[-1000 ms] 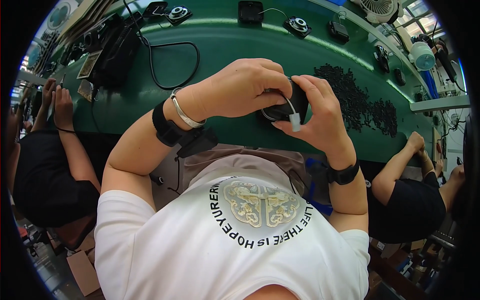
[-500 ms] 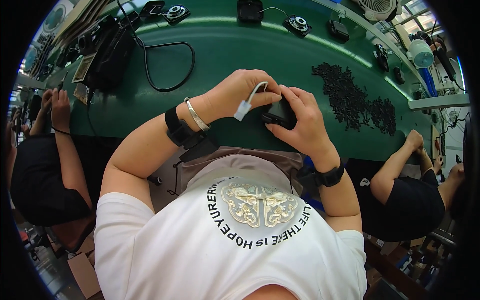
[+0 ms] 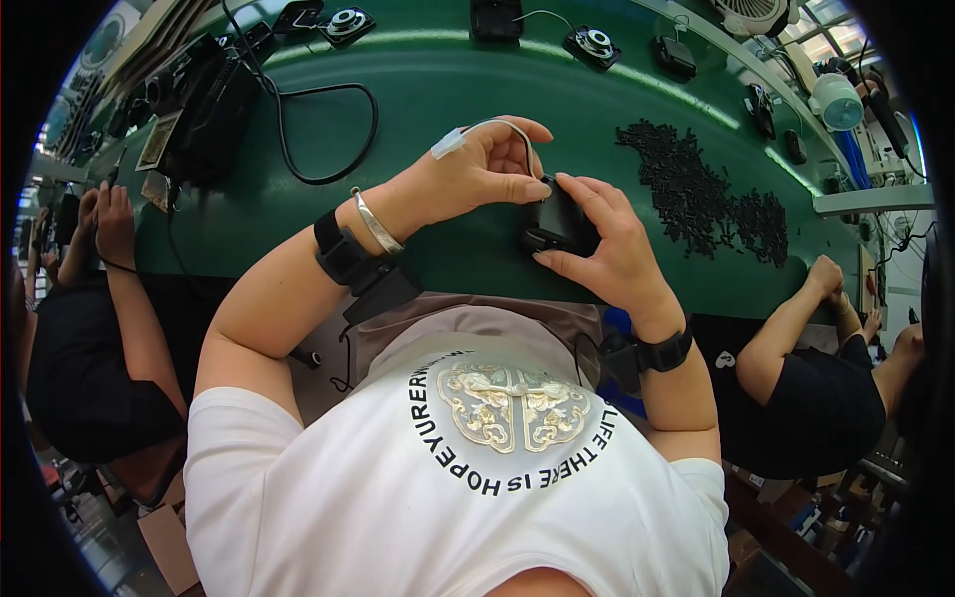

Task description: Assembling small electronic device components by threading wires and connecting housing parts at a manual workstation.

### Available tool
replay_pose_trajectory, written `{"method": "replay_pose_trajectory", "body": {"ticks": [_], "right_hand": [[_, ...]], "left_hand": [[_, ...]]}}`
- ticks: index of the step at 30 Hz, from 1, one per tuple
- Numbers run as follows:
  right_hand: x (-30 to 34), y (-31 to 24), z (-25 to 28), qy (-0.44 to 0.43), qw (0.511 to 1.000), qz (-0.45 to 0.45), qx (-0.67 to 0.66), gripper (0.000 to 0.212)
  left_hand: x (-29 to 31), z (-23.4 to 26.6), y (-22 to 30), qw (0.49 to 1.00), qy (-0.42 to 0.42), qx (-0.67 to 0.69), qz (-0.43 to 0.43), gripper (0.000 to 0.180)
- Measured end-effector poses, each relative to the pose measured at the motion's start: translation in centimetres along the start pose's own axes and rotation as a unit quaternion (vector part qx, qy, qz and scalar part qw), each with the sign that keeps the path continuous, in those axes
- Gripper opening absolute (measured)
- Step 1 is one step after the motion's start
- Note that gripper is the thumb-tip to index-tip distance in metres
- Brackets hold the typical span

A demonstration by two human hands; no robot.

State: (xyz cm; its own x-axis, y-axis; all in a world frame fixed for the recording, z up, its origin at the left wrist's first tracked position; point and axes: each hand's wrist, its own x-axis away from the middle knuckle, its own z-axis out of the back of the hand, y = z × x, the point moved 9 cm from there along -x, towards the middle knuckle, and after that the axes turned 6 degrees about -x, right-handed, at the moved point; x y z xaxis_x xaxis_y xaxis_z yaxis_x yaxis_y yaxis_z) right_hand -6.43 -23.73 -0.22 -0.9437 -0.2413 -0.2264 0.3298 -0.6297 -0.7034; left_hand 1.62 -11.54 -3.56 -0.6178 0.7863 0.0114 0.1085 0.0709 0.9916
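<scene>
A small black plastic housing [image 3: 559, 223] sits over the green bench in front of me. My right hand [image 3: 609, 231] holds it from the right, thumb at the near edge and fingers along the far side. My left hand [image 3: 489, 169] is at the housing's far left corner, its thumb tip by the spot where a white cable [image 3: 525, 135] comes out. The cable loops up between the left fingers, with the index stretched above it and the others curled. Its pale connector [image 3: 448, 144] lies over the back of my left hand.
A pile of small black parts [image 3: 686, 189] lies right on the green bench [image 3: 438, 95]. Speakers [image 3: 594, 45] and black housings [image 3: 676, 57] line the far edge. Left are a black machine [image 3: 214, 119] and a looped black cord [image 3: 376, 119]. Co-workers' arms [image 3: 124, 249] [image 3: 791, 323] flank me.
My left hand has turned and its index has lifted off the pinch. The connector has swung from below the hand to up and left. My right hand still holds the housing.
</scene>
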Motion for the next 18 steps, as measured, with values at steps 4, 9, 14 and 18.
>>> {"method": "replay_pose_trajectory", "body": {"ticks": [4, 9, 14, 18], "right_hand": [[0.2, 0.2, 0.4, -0.011, 1.0, 0.0, -0.007, 0.078], [0.3, 0.1, 0.5, -0.016, 1.0, 0.005, 0.005, 0.078], [0.3, -0.4, 0.1, -0.04, 0.998, 0.031, 0.025, 0.078], [0.3, -0.3, 0.1, -0.044, 0.998, 0.032, 0.03, 0.078]], "left_hand": [[1.5, -0.3, 1.3, 0.945, 0.017, -0.323, -0.054, 0.065], [2.8, -2.3, 1.8, 0.843, 0.023, -0.517, -0.145, 0.092], [2.8, -3.6, 0.7, 0.835, 0.046, -0.536, -0.115, 0.103], [2.9, -3.7, 0.6, 0.829, 0.058, -0.542, -0.124, 0.105]]}}
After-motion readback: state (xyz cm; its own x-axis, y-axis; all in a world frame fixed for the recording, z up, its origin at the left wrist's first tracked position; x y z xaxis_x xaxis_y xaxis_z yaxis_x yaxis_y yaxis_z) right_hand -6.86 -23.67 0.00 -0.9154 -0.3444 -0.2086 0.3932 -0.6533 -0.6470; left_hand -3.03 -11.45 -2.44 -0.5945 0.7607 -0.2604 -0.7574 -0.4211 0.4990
